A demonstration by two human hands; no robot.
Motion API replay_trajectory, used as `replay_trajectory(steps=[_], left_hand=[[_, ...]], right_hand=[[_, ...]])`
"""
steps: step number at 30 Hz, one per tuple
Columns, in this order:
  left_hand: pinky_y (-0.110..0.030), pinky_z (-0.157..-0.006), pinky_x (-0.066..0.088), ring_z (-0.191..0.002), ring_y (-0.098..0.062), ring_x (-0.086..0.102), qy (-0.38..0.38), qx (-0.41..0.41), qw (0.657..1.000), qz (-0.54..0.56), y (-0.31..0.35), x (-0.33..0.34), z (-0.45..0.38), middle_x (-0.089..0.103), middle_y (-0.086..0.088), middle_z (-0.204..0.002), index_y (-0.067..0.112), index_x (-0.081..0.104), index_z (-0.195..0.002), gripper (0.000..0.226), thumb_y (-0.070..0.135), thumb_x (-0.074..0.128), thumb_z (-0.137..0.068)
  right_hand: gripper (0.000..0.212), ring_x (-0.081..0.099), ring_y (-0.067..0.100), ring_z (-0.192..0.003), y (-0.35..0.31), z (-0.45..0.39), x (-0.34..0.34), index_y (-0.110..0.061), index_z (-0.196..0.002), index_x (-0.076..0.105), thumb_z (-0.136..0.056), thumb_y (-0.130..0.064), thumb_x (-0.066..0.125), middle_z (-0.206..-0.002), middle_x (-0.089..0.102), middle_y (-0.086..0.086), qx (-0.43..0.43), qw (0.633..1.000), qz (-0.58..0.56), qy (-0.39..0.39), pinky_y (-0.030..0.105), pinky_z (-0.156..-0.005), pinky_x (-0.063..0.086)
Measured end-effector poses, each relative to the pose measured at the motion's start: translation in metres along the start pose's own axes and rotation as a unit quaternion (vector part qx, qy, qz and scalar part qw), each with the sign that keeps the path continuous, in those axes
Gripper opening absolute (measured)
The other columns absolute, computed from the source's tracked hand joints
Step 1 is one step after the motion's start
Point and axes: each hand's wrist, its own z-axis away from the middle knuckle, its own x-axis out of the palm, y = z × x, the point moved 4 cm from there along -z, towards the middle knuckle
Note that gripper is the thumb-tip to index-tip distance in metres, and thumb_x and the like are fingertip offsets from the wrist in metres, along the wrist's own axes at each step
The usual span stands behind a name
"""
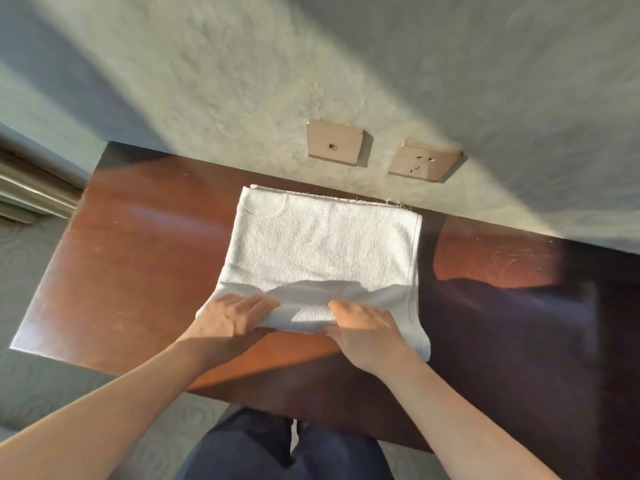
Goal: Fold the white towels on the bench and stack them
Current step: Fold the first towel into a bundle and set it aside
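Towel edge under fingers.

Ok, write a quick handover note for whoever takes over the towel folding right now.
Left hand: grips the near edge of the towel, fingers on top, thumb under.
Right hand: grips the same edge further right.
Towel: lies flat on the bench, far edge by the wall, near edge lifted into a low roll between the hands.
Done: towel spread and squared; fold just begun.
Left: carry the near edge to the far edge, flatten, fold again if needed, then stack. No other towel or stack is in view.
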Motion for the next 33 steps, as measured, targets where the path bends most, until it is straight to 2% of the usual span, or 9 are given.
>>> replay_trajectory(steps=[3,6,10,13,18,22,25,27,33], left_hand=[[-0.030,-0.065,0.055,-0.075,-0.022,0.073,-0.060,0.020,0.998,0.002,-0.012,-0.017,-0.018,0.075,0.006,-0.098,0.017,0.074,-0.113,0.032,0.034,0.079,-0.086],[-0.030,-0.094,0.049,-0.112,-0.017,0.066,-0.189,-0.042,0.981,0.010,-0.037,-0.020,-0.026,0.065,0.016,-0.129,0.031,0.059,-0.137,0.043,0.049,0.058,-0.098],[-0.023,-0.076,0.050,-0.087,-0.002,0.064,-0.273,-0.123,0.940,0.161,-0.073,-0.031,-0.044,0.069,0.023,-0.093,0.052,0.062,-0.104,0.024,0.062,0.068,-0.084],[-0.021,-0.064,0.047,-0.073,0.001,0.061,-0.286,-0.131,0.920,0.235,-0.092,-0.040,-0.075,0.067,0.023,-0.081,0.051,0.067,-0.090,0.028,0.072,0.067,-0.072],[-0.030,-0.060,0.033,-0.057,-0.007,0.039,-0.313,-0.132,0.908,0.243,-0.129,-0.039,-0.136,0.043,0.014,-0.061,0.021,0.058,-0.073,0.065,0.086,0.058,-0.073],[-0.030,-0.054,0.024,-0.053,-0.009,0.029,-0.311,-0.115,0.916,0.226,-0.150,-0.032,-0.176,0.032,0.014,-0.058,0.019,0.045,-0.063,0.074,0.092,0.055,-0.070],[-0.024,-0.049,0.023,-0.047,-0.006,0.028,-0.291,-0.112,0.930,0.196,-0.162,-0.025,-0.194,0.034,0.015,-0.052,0.019,0.056,-0.065,0.079,0.098,0.050,-0.064],[-0.024,-0.050,0.027,-0.043,-0.005,0.034,-0.281,-0.114,0.938,0.168,-0.165,-0.019,-0.202,0.042,0.016,-0.048,0.029,0.063,-0.064,0.068,0.095,0.048,-0.068],[-0.028,-0.073,0.048,-0.085,-0.007,0.067,-0.242,-0.219,0.921,0.215,-0.183,-0.024,-0.196,0.071,0.014,-0.091,0.035,0.076,-0.088,0.066,0.089,0.041,-0.073]], right_hand=[[0.043,0.064,0.024,-0.103,0.007,0.008,-0.006,-0.024,-0.116,0.046,-0.094,-0.059,0.056,-0.110,0.066,-0.005,0.011,0.999,0.021,0.028,0.036,-0.079,0.043],[0.046,0.062,0.022,-0.101,0.029,0.019,-0.003,-0.026,-0.114,0.045,-0.087,-0.055,0.068,-0.111,0.061,-0.007,0.055,0.998,0.014,-0.022,0.033,-0.080,0.042],[0.032,0.060,0.012,-0.088,0.064,0.012,-0.036,-0.033,-0.097,0.054,-0.080,-0.054,0.071,-0.097,0.061,-0.016,0.103,0.980,-0.128,-0.112,0.026,-0.068,0.042],[0.032,0.054,0.003,-0.087,0.082,-0.006,-0.079,-0.039,-0.088,0.057,-0.077,-0.065,0.069,-0.092,0.056,-0.021,0.099,0.971,-0.180,-0.120,0.027,-0.069,0.038],[0.060,0.039,0.015,-0.070,0.102,-0.044,-0.127,-0.017,-0.072,0.049,-0.073,-0.071,0.074,-0.074,0.043,-0.001,0.086,0.949,-0.303,-0.021,0.037,-0.064,0.025],[0.055,0.058,0.014,-0.082,0.126,-0.069,-0.125,-0.020,-0.088,0.064,-0.065,-0.066,0.083,-0.089,0.065,-0.005,0.151,0.903,-0.402,0.035,0.032,-0.070,0.040],[0.059,0.060,0.019,-0.107,0.141,-0.086,-0.109,-0.020,-0.117,0.066,-0.074,-0.056,0.082,-0.115,0.065,-0.001,0.196,0.866,-0.451,0.092,0.031,-0.081,0.047],[0.046,0.062,0.020,-0.105,0.148,-0.096,-0.102,-0.019,-0.111,0.070,-0.080,-0.052,0.078,-0.108,0.069,-0.001,0.195,0.850,-0.472,0.133,0.031,-0.078,0.045],[0.033,0.061,0.015,-0.112,0.154,-0.105,-0.077,-0.024,-0.112,0.070,-0.090,-0.049,0.069,-0.113,0.069,-0.008,0.206,0.828,-0.494,0.164,0.033,-0.094,0.043]])
